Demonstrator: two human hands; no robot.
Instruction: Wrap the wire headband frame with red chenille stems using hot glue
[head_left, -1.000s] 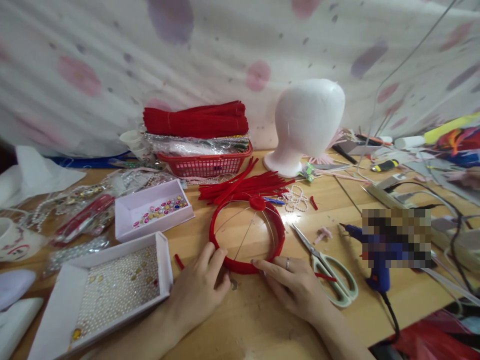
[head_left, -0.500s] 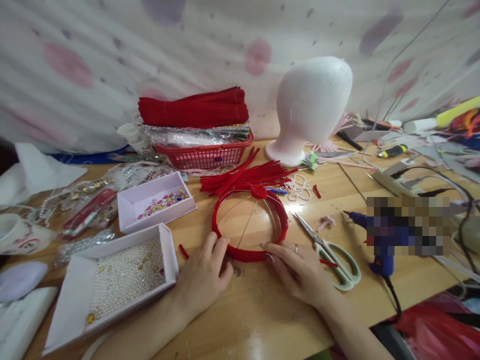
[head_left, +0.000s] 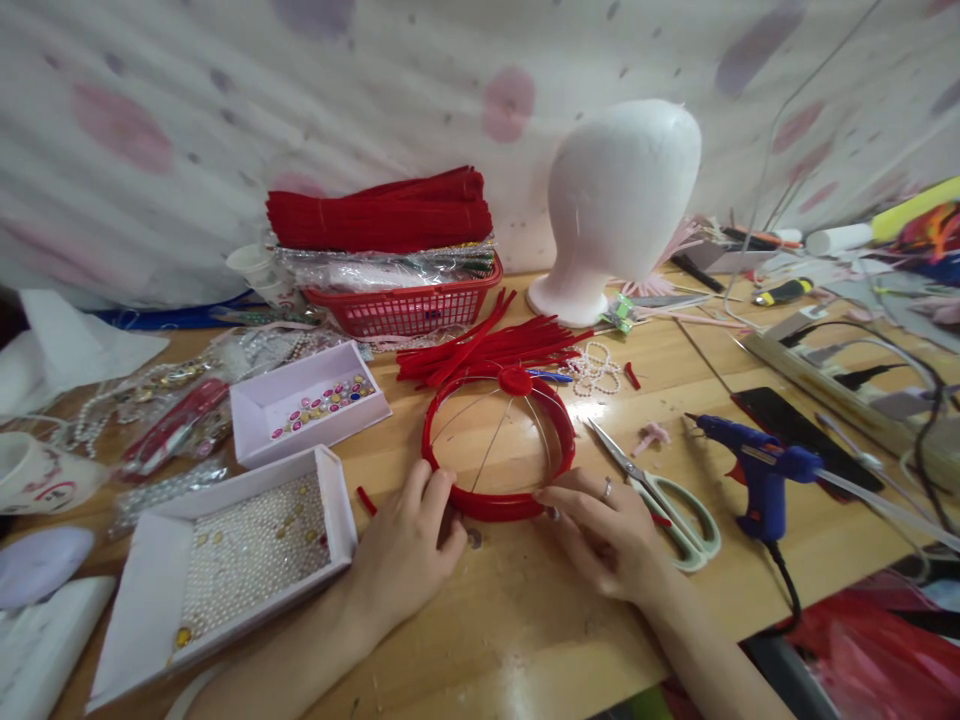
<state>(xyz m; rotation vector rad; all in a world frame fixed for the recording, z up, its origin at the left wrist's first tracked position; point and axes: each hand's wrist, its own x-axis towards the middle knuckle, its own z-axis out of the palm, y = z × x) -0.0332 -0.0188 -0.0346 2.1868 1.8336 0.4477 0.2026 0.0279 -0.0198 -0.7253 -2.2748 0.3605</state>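
A round headpiece frame [head_left: 499, 506], wrapped in red fuzzy pipe cleaner, rests on the wooden table in front of me. Thin wires cross its middle, and a red coiled disc [head_left: 516, 381] sits on its far rim. My left hand [head_left: 409, 530] grips the near left side of the ring, fingers curled over it and thumb below. At the near right side, my right hand [head_left: 600, 525] has its fingers pinched together on the red rim. Green-handled scissors [head_left: 652, 495] lie just beyond my right hand, a short red piece beside their handles.
Beyond the ring lie loose red pipe cleaners [head_left: 480, 350]. A red basket [head_left: 416, 310] and a white foam head [head_left: 619, 200] stand at the back. Boxes of beads [head_left: 341, 510] and gems [head_left: 255, 440] are at left. A blue glue gun [head_left: 765, 480] with a cord lies right.
My right hand has shifted slightly right along the rim, its fingers drawn closer together. The left hand keeps its grip, and the ring stays in about the same place.
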